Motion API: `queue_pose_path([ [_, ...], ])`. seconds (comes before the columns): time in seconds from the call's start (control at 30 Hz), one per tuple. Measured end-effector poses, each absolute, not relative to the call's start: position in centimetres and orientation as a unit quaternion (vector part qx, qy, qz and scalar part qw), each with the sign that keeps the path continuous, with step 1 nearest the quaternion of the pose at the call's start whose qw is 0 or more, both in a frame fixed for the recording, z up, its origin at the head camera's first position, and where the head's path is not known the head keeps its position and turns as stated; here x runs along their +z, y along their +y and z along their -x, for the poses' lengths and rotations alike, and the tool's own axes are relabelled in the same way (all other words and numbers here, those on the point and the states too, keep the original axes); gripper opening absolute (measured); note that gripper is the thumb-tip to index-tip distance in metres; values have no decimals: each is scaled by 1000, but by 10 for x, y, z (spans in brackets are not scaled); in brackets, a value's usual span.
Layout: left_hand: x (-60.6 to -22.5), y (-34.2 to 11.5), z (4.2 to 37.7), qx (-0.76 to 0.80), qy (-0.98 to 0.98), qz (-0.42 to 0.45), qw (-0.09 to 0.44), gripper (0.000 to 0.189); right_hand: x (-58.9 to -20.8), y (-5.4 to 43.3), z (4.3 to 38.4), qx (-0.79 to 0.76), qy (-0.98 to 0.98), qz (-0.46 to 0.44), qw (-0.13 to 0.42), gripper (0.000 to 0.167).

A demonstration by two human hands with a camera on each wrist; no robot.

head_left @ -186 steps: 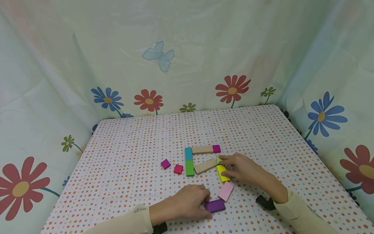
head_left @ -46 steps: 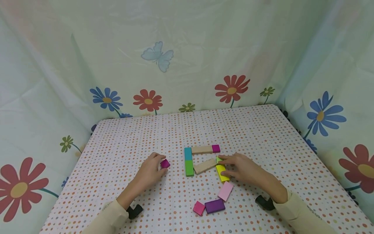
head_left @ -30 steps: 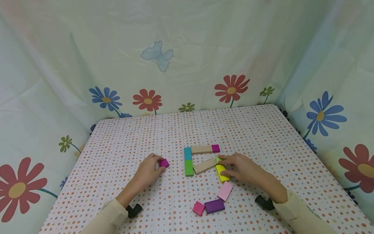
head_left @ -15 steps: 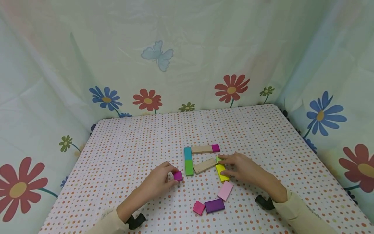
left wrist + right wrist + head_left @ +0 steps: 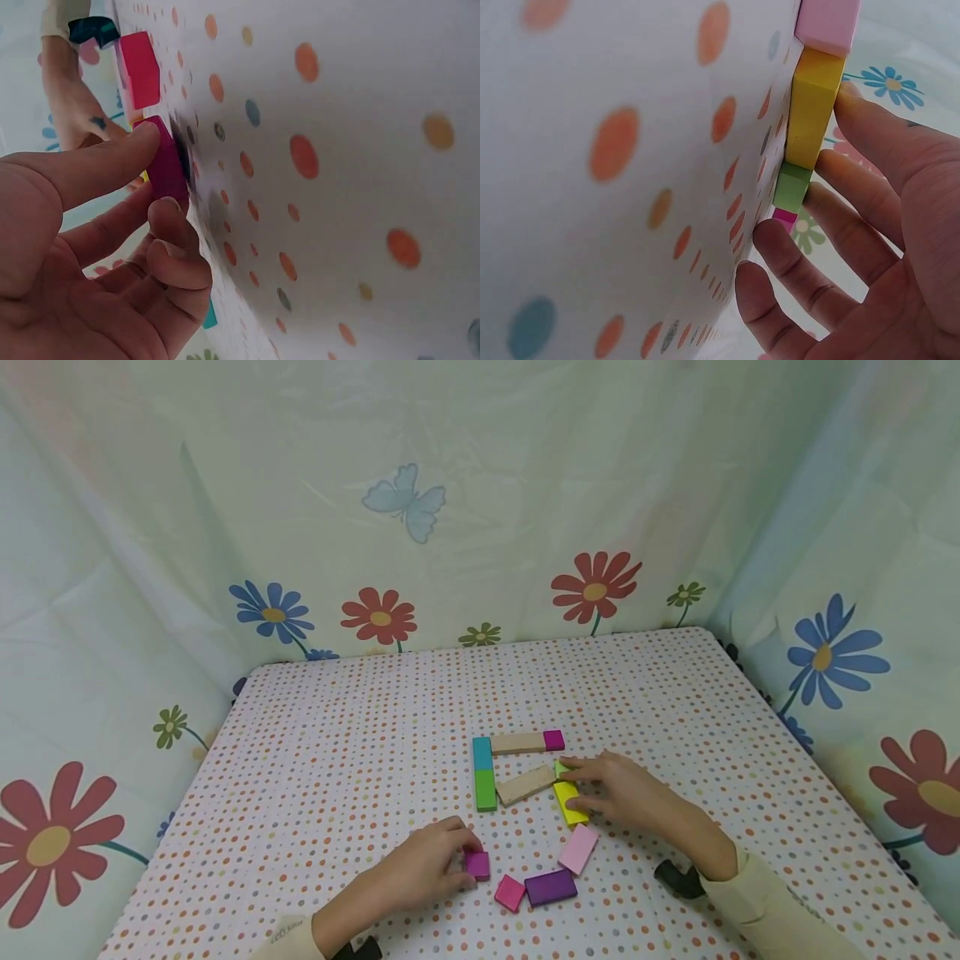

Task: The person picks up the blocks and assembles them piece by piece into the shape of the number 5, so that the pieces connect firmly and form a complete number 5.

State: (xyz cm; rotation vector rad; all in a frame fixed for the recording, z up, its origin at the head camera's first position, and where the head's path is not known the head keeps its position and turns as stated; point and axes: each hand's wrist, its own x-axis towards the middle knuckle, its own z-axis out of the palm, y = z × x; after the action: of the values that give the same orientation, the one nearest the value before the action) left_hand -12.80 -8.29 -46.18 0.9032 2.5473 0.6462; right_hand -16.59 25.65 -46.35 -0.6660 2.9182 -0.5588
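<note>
My left hand [image 5: 427,868] pinches a magenta block [image 5: 477,866] between thumb and fingers, just left of a hot pink block [image 5: 510,893]. In the left wrist view that magenta block [image 5: 166,169] sits close to the cloth; whether it touches is unclear. The hot pink block meets the left end of a purple block [image 5: 551,888]. My right hand [image 5: 622,789] rests its fingertips on a yellow block [image 5: 568,802] and a light green block [image 5: 792,187], which stand end to end. A light pink block [image 5: 579,850] lies between the yellow and purple ones.
Left of my right hand, a teal block [image 5: 482,754] and a green block [image 5: 486,791] form an upright line. Two plain wooden planks [image 5: 517,743] extend rightward from it, the upper one ending at another magenta block [image 5: 554,740]. A dotted cloth [image 5: 360,718] covers the table.
The hot pink block came over beside the purple one. My left hand then took hold of the magenta block at the left and brought it right and nearer. My right hand stays put.
</note>
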Motion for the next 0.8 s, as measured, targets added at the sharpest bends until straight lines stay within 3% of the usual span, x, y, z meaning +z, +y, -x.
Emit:
queue_pose_path([
  [0.8, -467, -79, 122, 234, 890, -348, 179, 29, -462, 254, 165, -186, 958, 212, 57, 44],
])
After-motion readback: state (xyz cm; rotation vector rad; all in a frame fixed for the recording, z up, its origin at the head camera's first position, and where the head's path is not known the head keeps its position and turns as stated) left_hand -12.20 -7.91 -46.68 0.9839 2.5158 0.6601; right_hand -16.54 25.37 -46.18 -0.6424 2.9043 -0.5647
